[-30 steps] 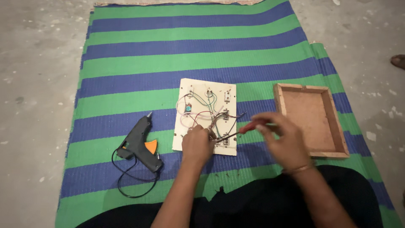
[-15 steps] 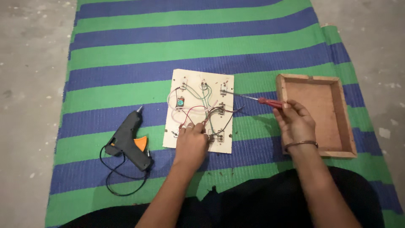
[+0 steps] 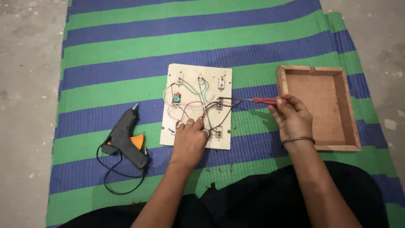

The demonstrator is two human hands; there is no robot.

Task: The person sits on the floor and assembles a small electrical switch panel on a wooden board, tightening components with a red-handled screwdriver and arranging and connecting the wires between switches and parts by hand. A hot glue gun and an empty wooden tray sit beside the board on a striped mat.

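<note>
In the head view, the wired switchboard panel (image 3: 196, 105) is best kept pinned flat on the striped mat (image 3: 126, 50) while the screwdriver (image 3: 253, 100) tip is held square in a terminal screw. The left hand (image 3: 190, 139) is spread flat, pressing the panel at 6 o'clock. The right hand (image 3: 291, 118) is closed around the red handle, at the panel's 3 o'clock.

Mat (image 3: 126, 50) on floor, everything else upon it. Wired board (image 3: 196, 105) at centre, taken as landmark. Glue gun (image 3: 125, 137) left of board, cord looped nearer the person. Wooden tray (image 3: 319, 106) right of board. Screwdriver (image 3: 249, 100) between board and tray, tip over board.
</note>
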